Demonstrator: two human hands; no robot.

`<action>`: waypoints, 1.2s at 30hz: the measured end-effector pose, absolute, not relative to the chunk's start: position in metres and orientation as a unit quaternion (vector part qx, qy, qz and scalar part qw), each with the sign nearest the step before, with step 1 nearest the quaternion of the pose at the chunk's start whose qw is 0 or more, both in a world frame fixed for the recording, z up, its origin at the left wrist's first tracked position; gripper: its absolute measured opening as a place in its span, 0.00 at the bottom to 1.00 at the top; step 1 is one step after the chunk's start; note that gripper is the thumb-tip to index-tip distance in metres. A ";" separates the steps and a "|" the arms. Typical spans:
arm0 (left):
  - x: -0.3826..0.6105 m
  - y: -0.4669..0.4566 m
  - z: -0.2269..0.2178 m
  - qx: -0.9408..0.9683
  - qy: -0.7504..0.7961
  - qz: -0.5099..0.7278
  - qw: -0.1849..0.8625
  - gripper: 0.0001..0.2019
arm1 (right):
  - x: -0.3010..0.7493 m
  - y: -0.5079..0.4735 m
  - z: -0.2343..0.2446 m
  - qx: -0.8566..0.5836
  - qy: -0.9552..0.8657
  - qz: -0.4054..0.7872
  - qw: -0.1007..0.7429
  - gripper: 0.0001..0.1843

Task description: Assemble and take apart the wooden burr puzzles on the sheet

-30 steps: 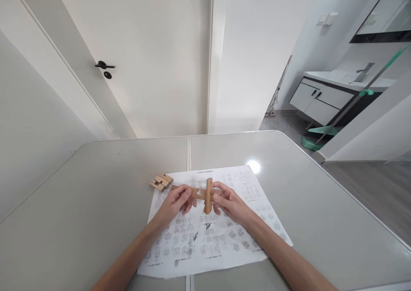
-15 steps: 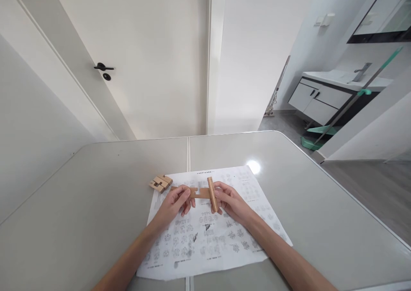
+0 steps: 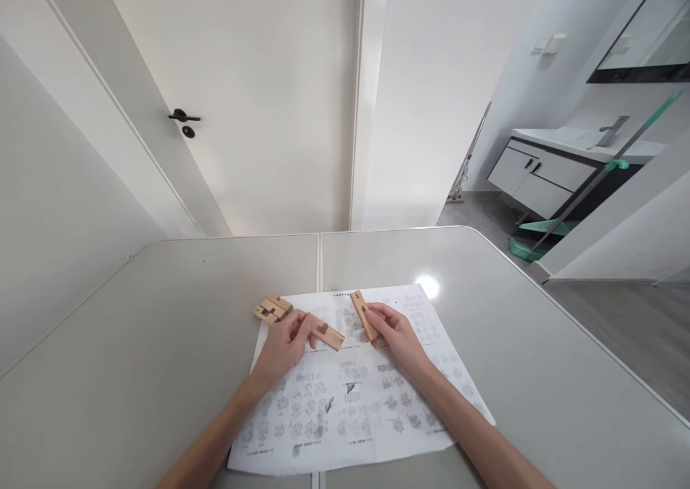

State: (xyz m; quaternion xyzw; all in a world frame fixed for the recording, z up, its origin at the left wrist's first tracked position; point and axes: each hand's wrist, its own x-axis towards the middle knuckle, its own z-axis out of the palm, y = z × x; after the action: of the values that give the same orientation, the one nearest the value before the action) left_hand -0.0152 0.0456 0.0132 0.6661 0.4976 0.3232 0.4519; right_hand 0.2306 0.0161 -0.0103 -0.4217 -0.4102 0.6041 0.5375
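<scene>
My left hand pinches one end of a notched wooden puzzle piece, which points right and slightly toward me. Between thumb and fingers my right hand grips another wooden puzzle piece, tilted, with a dark "2" marked near its far end. The two pieces are apart, both above a printed instruction sheet covered with small puzzle drawings. Just beyond my left hand, several more notched wooden pieces lie side by side at the sheet's upper left corner.
The sheet lies on a grey table with a seam down its middle. A closed door stands behind the table. At the right are a sink cabinet, a mop and a green dustpan.
The two pieces, held close together and crosswise before, are now separated. My left piece has turned its notched face up, and the right one has turned to show its number. The view shifted slightly.
</scene>
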 end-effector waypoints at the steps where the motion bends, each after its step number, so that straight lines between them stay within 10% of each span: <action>1: -0.014 0.044 0.013 0.675 0.511 0.305 0.436 0.21 | 0.230 0.016 -0.012 -0.439 -0.416 0.590 0.535 0.22; 26: -0.032 0.049 0.008 0.743 0.658 0.116 0.036 0.23 | 0.223 0.014 -0.035 -0.503 -0.619 0.361 0.483 0.16; 36: -0.030 0.049 0.005 0.820 0.509 0.253 0.066 0.09 | 0.224 0.013 -0.042 -0.537 -0.668 0.237 0.457 0.14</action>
State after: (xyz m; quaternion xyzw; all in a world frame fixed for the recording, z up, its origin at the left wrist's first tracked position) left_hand -0.0300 0.0495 0.0051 0.8197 0.5095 0.2533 0.0657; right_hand 0.2241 0.0133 -0.0417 -0.5375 -0.6676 0.2375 0.4572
